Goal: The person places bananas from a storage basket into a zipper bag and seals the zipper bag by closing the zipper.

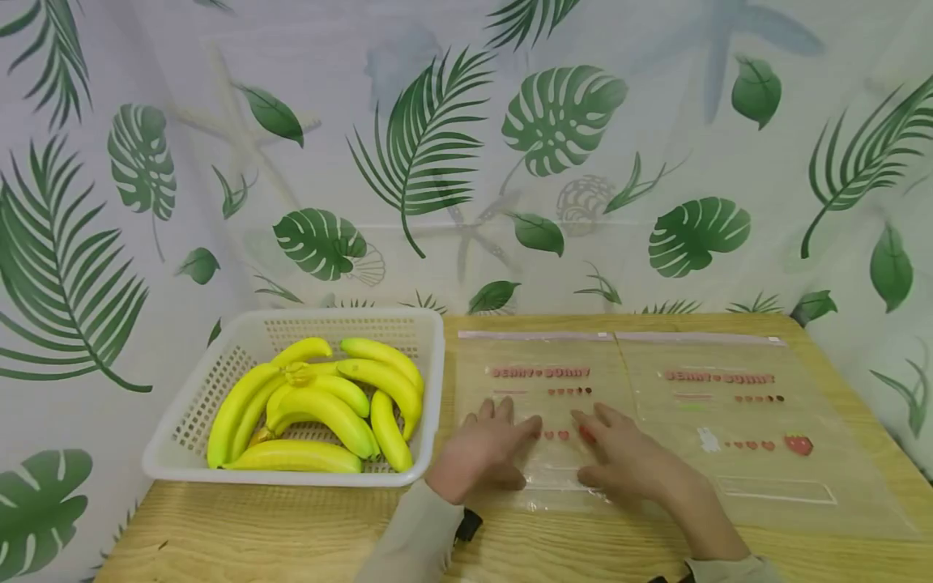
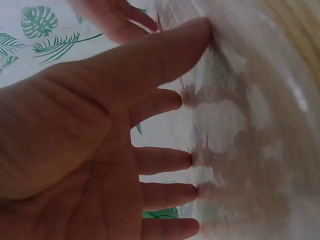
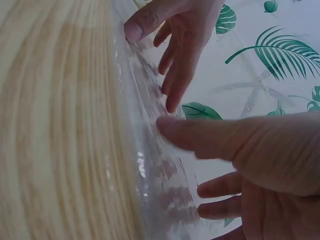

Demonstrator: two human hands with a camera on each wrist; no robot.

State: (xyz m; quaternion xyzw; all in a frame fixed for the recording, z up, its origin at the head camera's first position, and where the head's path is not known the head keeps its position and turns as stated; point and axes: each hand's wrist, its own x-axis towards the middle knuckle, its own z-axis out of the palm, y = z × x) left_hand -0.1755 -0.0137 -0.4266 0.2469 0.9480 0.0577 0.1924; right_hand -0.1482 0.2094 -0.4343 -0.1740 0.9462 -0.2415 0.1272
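Note:
A clear zip bag (image 1: pixel 550 470) with pink "BERRY BUNNY" lettering lies flat on the table, its pink zip strip at the far end. On its left part rests my left hand (image 1: pixel 481 449), fingers spread. My right hand (image 1: pixel 634 457) touches the right part, thumb apart from the fingers. In the left wrist view, the fingertips of the left hand (image 2: pixel 115 135) meet the shiny plastic. The right wrist view shows the thumb of the right hand (image 3: pixel 260 160) at the bag's surface. Neither hand grips anything. A second, matching zip bag (image 1: pixel 700 356) lies alongside on the right.
Left of the bags stands a white plastic basket (image 1: pixel 291 478) holding several yellow bananas (image 1: pixel 321 413). The wooden table (image 1: pixel 291 534) ends at a leaf-printed curtain (image 1: pixel 437 267) behind and at the sides.

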